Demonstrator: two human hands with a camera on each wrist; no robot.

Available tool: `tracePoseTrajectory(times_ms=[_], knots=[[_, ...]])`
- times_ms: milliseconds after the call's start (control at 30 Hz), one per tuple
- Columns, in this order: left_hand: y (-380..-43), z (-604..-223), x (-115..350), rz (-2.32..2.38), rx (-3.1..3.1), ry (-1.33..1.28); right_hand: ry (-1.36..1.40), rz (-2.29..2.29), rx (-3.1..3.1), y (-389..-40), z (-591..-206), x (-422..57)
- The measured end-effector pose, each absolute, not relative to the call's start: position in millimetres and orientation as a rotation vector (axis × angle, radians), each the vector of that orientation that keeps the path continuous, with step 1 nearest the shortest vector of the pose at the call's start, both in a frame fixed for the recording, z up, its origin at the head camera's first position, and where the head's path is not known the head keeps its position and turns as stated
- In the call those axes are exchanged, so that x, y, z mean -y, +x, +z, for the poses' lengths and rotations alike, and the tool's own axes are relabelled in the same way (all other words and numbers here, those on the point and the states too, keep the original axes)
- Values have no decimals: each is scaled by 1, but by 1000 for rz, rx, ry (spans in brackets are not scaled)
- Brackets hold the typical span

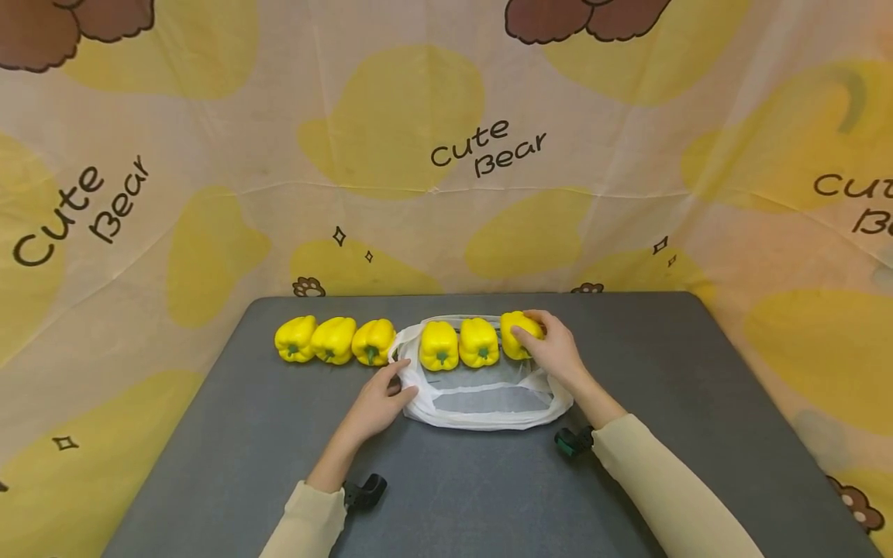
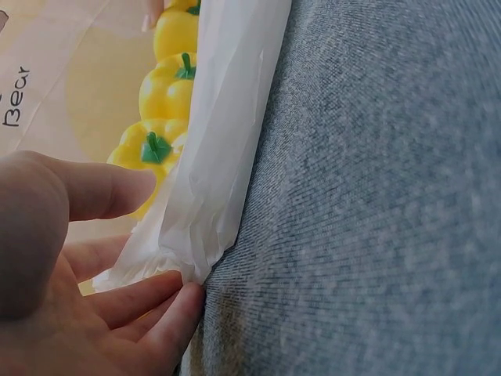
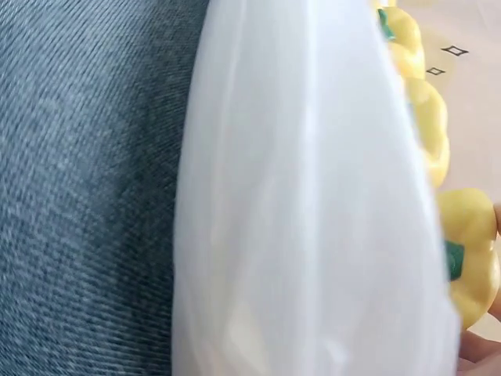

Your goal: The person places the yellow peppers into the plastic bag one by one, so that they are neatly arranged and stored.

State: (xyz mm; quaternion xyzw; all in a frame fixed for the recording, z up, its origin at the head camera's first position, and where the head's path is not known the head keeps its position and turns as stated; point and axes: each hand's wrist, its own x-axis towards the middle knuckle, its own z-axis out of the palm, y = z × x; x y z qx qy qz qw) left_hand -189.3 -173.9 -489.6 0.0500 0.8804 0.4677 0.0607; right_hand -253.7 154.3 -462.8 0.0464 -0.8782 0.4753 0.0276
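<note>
A white plastic bag (image 1: 481, 421) lies spread open on the grey table, its mouth facing up. Two yellow bell peppers (image 1: 439, 347) with green stems stand side by side at its far side. My right hand (image 1: 558, 353) grips a third yellow bell pepper (image 1: 518, 333) at the right end of that row, fingers and thumb on its sides. The left hand (image 1: 377, 404) is at the bag's left rim. In the left wrist view its fingertips touch the gathered plastic (image 2: 196, 211), with the thumb held apart. White plastic (image 3: 305, 196) fills most of the right wrist view.
Several more things surround the bag: a row of yellow bell peppers (image 1: 334, 341) sits to its left on the grey table (image 1: 460, 488). Behind the table's far edge hangs a printed cloth (image 1: 391, 116). Black wrist cameras (image 1: 366, 492) are strapped to both wrists.
</note>
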Motion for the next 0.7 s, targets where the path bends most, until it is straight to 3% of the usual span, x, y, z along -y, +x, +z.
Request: tracePoseTrajectory(times_ms=[700], knots=[[-189, -488, 174, 1406, -2680, 172, 200, 1285, 2881, -251, -456, -154]])
